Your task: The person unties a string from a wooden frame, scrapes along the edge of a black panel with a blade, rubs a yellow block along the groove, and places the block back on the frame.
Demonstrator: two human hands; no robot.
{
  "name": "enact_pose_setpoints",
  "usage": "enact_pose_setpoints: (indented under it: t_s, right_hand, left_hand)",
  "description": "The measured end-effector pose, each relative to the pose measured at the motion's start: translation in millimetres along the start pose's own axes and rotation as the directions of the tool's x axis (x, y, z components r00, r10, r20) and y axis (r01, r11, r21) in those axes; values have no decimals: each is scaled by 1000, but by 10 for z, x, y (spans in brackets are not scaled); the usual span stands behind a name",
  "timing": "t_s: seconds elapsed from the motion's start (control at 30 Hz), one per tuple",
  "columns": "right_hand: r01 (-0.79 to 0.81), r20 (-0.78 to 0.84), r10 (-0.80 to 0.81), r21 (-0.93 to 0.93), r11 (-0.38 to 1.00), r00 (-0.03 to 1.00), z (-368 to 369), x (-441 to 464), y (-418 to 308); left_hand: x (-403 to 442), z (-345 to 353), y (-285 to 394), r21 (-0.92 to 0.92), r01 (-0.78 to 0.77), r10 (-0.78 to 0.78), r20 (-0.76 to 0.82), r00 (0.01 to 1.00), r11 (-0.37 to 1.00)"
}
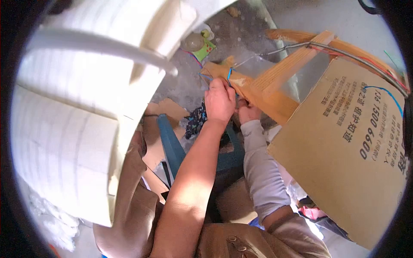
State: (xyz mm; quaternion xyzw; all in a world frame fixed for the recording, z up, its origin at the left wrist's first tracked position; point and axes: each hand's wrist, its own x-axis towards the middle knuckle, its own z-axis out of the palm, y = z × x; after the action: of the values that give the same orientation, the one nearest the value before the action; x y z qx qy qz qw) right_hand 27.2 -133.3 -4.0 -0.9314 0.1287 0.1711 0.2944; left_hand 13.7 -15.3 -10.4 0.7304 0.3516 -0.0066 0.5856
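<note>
A blue cord (230, 77) is looped around the end of an orange-brown wooden frame (275, 105). My left hand (220, 101), on the bare forearm, is closed at the near side of this wood, its fingers curled on the cord. Just right of it and lower, my right hand (248, 112) is closed against the wood's underside. A white sleeve (264, 163) covers that forearm. The right fingertips are partly hidden, and what they grip cannot be made out.
A printed cardboard sheet (340, 150) leans on the frame at right. Large cream sheets (64, 159) fill the left. A metal rod and red wires run along the frame's far bar. Below my hands are a blue-green stool-like piece (170, 139), dark patterned cloth (196, 120) and a green wrapper (204, 50).
</note>
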Motion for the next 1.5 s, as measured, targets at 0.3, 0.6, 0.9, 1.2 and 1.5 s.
enact_pose_setpoints:
  t_s: [0.3, 0.6, 0.9, 1.2, 1.5]
  right_hand:
    - [-620, 714, 79, 541, 569, 695, -505, 349, 330]
    - [558, -59, -580, -205, 804, 813, -853, -1119, 58]
    - [690, 297, -623, -310, 654, 724, -2434, -2400, 63]
    - [560, 287, -541, 18, 828, 791, -2204, -2472, 264]
    - [399, 503, -507, 313, 862, 700, -2143, -2344, 727]
  left_hand:
    - [21, -166, -148, -133, 151, -155, -26, 988, 980]
    - [-487, -885, 366, -329, -112, 157, 114, 981, 938]
    - [-1687, -2855, 1464, 645, -720, 449, 581, 679, 254]
    - [-1578, -2756, 1519, 638, -732, 549, 534, 643, 237]
    - [-1307, -2724, 1532, 731, -624, 368, 519, 772, 278]
